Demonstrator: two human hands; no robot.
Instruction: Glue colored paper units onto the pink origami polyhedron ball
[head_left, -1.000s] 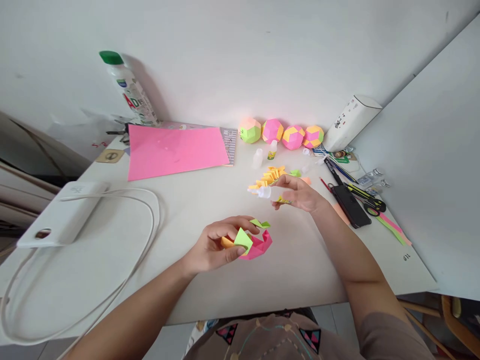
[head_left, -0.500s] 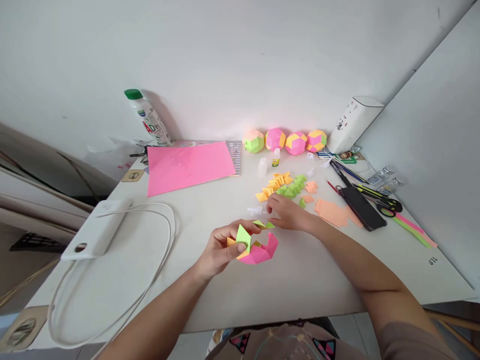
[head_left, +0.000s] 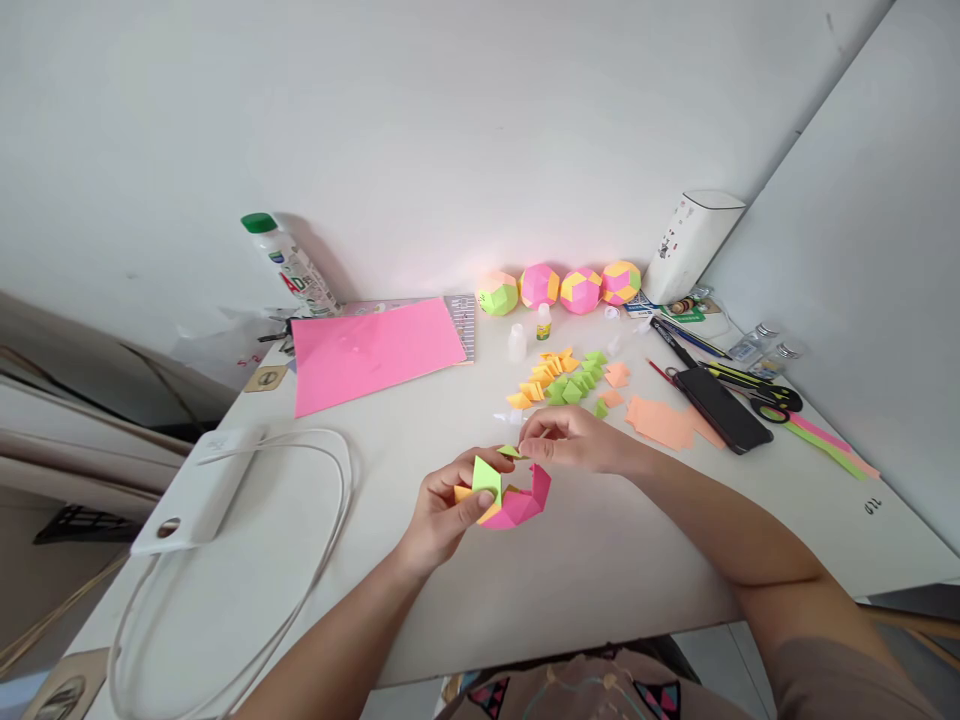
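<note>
The left hand (head_left: 442, 510) holds a half-built pink, orange and green folded-paper shell (head_left: 517, 505) just above the white surface (head_left: 600, 570); its grip is clamped on the shell's left wall, thumb pressed on a lime-green facet and fingers wrapped behind; the shell's open mouth faces up and a little away from the person; the right hand (head_left: 577, 440) sits just beyond the shell and to its right, its grip pinched together on a small lime-green folded paper unit (head_left: 512, 451); that unit lies at the shell's far rim, touching it or nearly so, I cannot tell which; its long axis runs left to right along the rim; the unit therefore juts leftward from the right grip, toward the left thumb, and the right hand is the nearer of the two to it; farther beyond the shell lies a heap of orange and green folded paper units (head_left: 566, 380), with a small clear glue bottle (head_left: 510, 415) between heap and shell; well beyond the shell, against the wall, stands a row of four finished paper balls (head_left: 561, 287).
</note>
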